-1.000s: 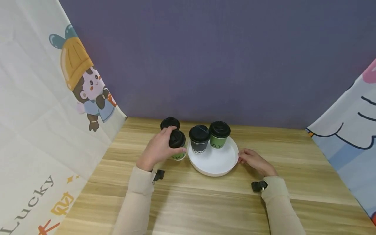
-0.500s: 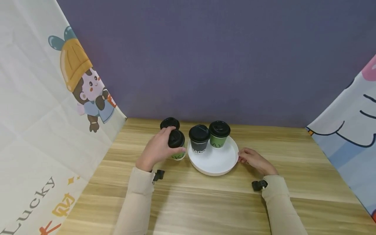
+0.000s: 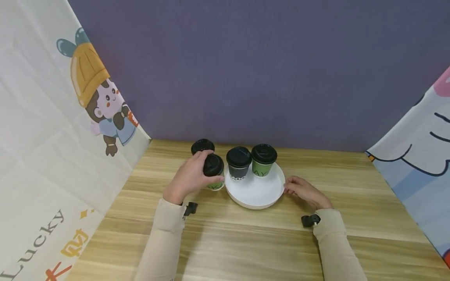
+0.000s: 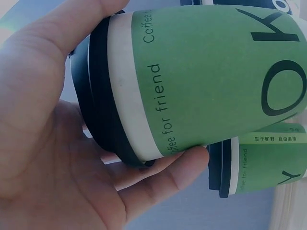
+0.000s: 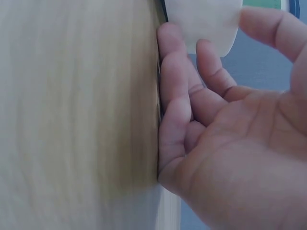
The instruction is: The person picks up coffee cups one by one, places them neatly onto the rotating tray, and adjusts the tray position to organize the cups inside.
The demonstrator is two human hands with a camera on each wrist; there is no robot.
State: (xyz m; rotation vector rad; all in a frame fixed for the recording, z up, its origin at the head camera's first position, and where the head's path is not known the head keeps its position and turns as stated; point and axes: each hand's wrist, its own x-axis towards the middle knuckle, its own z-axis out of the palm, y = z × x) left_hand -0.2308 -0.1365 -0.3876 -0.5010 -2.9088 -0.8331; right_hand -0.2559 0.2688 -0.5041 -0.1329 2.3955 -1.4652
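Observation:
My left hand (image 3: 187, 177) grips a green paper coffee cup (image 4: 206, 81) with a black lid, its fingers round the lid end. That cup is upright just left of a round white tray (image 3: 258, 193); whether its base touches the table I cannot tell. At the tray's right side, my right hand (image 3: 305, 191) pinches the rim between thumb and fingers, its other fingers low against the tabletop. A dark grey cup (image 3: 239, 171) and another green cup (image 3: 261, 169), both black-lidded, stand in the tray's back half.
Behind my left hand stands another black-lidded cup (image 3: 202, 145), its body mostly hidden. The wood-grain table (image 3: 246, 242) ends at a dark purple-grey backdrop (image 3: 253, 78). Printed white cloths (image 3: 31, 117) hang at both sides.
The green cup in my left hand has shifted slightly right, closer to the tray. My right hand stays at the tray's rim, and the other cups keep their places.

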